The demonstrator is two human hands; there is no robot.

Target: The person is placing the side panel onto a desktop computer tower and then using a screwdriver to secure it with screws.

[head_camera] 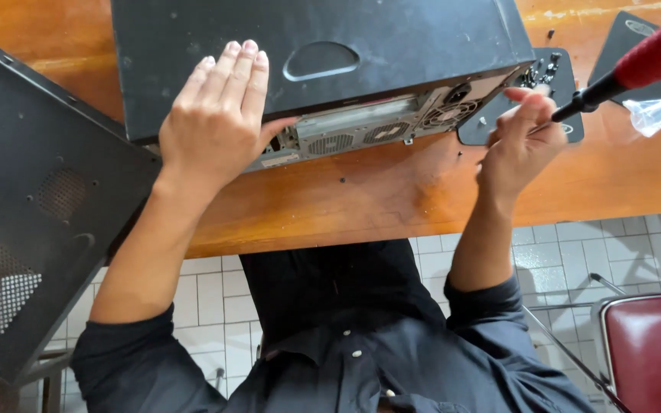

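A wooden surface [361, 199] runs above a white tiled floor [575, 252], and the black computer case [307, 61] lies on it with its rear panel of vents and fan grilles facing you. Your left hand [219, 115] rests flat on top of the case near its rear edge — fingers stretched out and together, gripping nothing, thumb tucked down toward the rear panel. Your right hand [522, 138] sits just right of the case's rear corner, fingers closed around a screwdriver [629, 73] with a red handle. A detached black side panel [32, 206] lies left of the case — overhanging the edge. A red chair [652, 352] stands lower right.
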